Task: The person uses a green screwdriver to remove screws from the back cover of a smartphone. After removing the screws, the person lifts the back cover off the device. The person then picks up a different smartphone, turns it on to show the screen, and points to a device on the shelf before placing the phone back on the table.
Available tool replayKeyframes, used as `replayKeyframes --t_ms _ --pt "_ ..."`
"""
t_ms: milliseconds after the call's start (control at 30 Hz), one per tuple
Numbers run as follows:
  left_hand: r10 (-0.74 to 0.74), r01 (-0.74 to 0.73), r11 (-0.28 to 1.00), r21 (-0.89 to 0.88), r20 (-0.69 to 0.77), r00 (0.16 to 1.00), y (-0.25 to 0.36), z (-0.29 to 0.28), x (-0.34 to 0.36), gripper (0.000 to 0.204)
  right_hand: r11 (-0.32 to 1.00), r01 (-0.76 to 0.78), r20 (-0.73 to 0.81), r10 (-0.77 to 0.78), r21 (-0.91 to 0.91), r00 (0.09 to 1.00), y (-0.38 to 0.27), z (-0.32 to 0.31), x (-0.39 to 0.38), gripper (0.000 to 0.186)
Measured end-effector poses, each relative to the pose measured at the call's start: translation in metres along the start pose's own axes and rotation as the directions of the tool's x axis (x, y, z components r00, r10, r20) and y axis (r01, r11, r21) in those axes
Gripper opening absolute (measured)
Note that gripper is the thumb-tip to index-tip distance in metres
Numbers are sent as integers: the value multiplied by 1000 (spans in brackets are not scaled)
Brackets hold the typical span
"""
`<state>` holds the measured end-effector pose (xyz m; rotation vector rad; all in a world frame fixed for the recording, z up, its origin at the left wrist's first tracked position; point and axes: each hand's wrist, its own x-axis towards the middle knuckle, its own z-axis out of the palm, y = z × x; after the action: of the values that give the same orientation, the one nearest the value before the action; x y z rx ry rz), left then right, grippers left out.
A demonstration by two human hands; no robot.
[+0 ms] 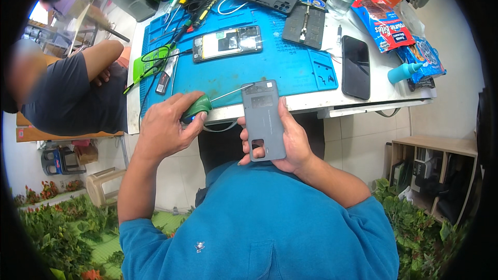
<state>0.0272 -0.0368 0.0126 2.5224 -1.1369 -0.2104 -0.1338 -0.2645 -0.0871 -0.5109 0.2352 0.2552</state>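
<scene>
Over the near table edge (270,108), I see my right hand (290,142) clamped around a grey phone back cover (263,120), held upright just off the blue mat (249,67). My left hand (168,124), at nine o'clock of the cover, grips a green-handled tool (198,108) whose thin metal tip reaches the cover's top edge. At twelve o'clock lies an opened phone (227,42); at two o'clock, a black phone (356,66). Open floor lies below both hands.
</scene>
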Motion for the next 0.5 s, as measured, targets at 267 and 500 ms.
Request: replayKeyframes --t_ms 267,500 --pt "-1 1 1000 -12 18 1000 3 1 6 38 1000 8 -5 -8 -19 1000 0 0 -1 100" --pt "-32 32 999 7 50 998 7 1 9 38 1000 10 6 -10 -14 1000 1 -1 1 99"
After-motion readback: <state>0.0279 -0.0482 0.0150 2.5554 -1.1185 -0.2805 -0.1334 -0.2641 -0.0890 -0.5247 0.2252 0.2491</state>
